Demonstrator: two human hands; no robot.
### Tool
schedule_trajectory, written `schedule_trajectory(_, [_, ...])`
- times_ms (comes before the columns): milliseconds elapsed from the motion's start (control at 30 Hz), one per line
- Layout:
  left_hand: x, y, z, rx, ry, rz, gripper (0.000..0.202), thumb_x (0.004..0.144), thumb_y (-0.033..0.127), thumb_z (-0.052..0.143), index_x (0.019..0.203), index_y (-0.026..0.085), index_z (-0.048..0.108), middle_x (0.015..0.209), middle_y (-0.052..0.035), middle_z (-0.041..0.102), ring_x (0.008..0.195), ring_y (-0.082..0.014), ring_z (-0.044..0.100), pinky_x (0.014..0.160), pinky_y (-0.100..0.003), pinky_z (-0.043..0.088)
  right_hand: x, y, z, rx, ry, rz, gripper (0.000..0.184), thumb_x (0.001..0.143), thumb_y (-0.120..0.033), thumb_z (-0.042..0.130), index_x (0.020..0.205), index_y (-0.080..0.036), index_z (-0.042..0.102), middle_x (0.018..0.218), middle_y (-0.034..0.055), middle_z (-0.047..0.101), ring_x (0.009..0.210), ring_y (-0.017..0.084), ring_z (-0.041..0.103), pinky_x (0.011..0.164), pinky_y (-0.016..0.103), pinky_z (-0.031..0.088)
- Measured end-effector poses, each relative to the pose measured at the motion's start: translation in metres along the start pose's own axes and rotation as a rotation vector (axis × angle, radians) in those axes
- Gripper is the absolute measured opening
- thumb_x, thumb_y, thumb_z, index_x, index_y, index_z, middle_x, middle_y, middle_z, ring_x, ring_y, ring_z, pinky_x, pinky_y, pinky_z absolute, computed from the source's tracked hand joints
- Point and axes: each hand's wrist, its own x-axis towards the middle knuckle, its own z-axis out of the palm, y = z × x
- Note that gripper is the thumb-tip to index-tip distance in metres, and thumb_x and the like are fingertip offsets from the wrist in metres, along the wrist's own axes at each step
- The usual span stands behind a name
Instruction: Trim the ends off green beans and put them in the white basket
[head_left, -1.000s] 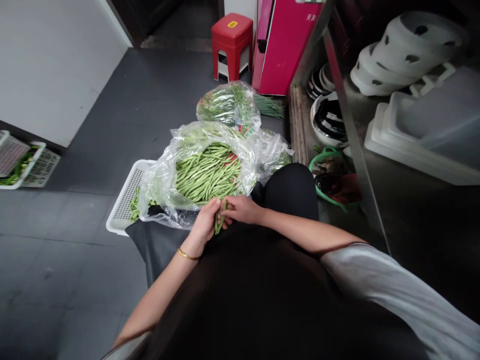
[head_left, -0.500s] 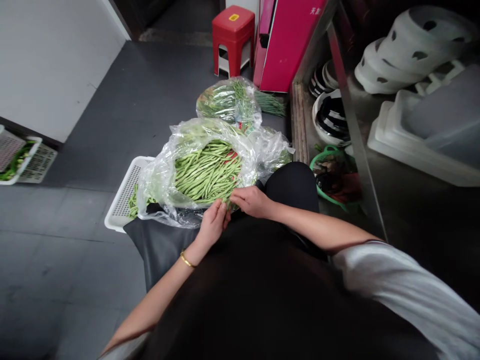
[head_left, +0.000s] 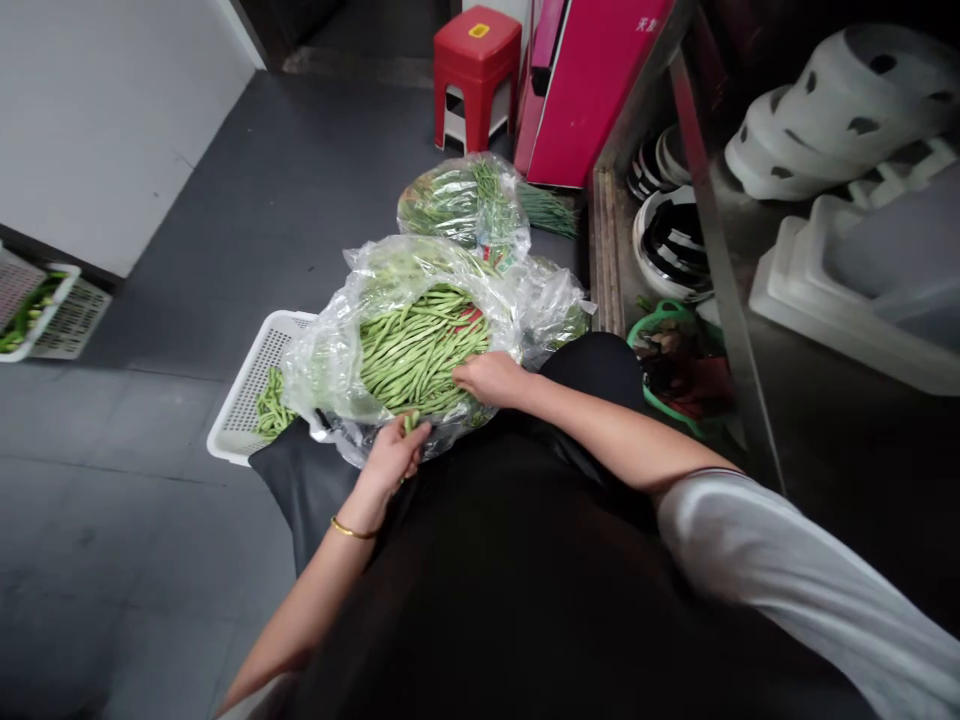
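Lap edge: left hand (head_left: pixel 390 457) clamps a few green beans (head_left: pixel 409 421) | right hand (head_left: pixel 487 378) lies on the bean pile (head_left: pixel 412 350) inside the clear plastic bag (head_left: pixel 326 365), grip unclear | pods look light, stiff, snappy: pinch mid-length | white basket (head_left: pixel 244 400) beyond.

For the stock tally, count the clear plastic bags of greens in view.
3: the open clear bag of green beans at the right hand; a crumpled bag just right of it; a third bag behind, by the pink cabinet. Others may be hidden.

Grey floor (head_left: pixel 225 200): white basket (head_left: pixel 238 405), bean bag (head_left: pixel 457 200), red stool (head_left: pixel 477 55).
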Motion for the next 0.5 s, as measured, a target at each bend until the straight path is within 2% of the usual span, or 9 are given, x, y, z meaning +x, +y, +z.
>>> schedule_trajectory(133, [-0.006,-0.006,-0.001,0.243,-0.046,-0.031,0.029,0.07,0.038,0.068,0.083,0.016,0.055,0.037,0.0082,0.041,0.027,-0.0069,0.033,0.029,-0.017,0.022,0.045,-0.036,0.032,-0.089,-0.102,-0.255,0.026,0.084,-0.012,0.043,0.098,-0.012,0.065,0.096,0.0146,0.067,0.082,0.022,0.063,0.064,0.028,0.044])
schedule_trajectory(233, [-0.012,-0.005,0.001,0.288,-0.079,-0.056,0.025,0.071,0.037,0.067,0.078,0.015,0.058,0.036,0.0086,0.038,0.027,-0.006,0.031,0.029,-0.017,0.023,0.059,-0.046,0.04,-0.106,-0.133,-0.301,0.025,0.078,-0.006,0.044,0.093,-0.008,0.065,0.093,0.0164,0.068,0.081,0.023,0.064,0.064,0.03,0.045])
schedule_trajectory(300, [-0.015,-0.004,0.001,0.269,-0.1,-0.086,0.026,0.069,0.037,0.068,0.078,0.014,0.06,0.035,0.009,0.036,0.027,-0.0056,0.029,0.028,-0.017,0.022,0.059,-0.039,0.033,-0.104,-0.112,-0.252,0.023,0.076,-0.008,0.048,0.091,-0.007,0.064,0.092,0.0175,0.068,0.079,0.024,0.064,0.063,0.031,0.046])
schedule_trajectory(367, [-0.016,-0.001,0.002,0.155,-0.112,-0.103,0.029,0.069,0.038,0.069,0.081,0.013,0.062,0.037,0.0088,0.036,0.028,-0.005,0.029,0.028,-0.016,0.02,0.053,-0.023,0.019,-0.068,-0.026,-0.125,0.022,0.075,-0.014,0.051,0.091,-0.007,0.064,0.094,0.0179,0.067,0.078,0.025,0.063,0.062,0.031,0.046])
schedule_trajectory(433, [-0.014,0.005,0.005,-0.035,-0.136,-0.107,0.032,0.068,0.038,0.069,0.084,0.011,0.063,0.041,0.0074,0.04,0.031,-0.0044,0.03,0.029,-0.016,0.02,0.042,-0.005,0.002,0.032,0.129,0.014,0.022,0.076,-0.019,0.05,0.092,-0.009,0.063,0.091,0.0148,0.067,0.077,0.023,0.062,0.063,0.03,0.046])
schedule_trajectory(500, [-0.009,0.013,0.01,-0.226,-0.193,-0.11,0.036,0.068,0.038,0.069,0.088,0.008,0.064,0.048,0.0034,0.048,0.034,-0.0038,0.033,0.03,-0.015,0.022,0.026,0.004,-0.008,0.181,0.322,0.076,0.02,0.08,-0.02,0.047,0.091,-0.01,0.062,0.085,0.0104,0.066,0.075,0.018,0.061,0.066,0.027,0.045])
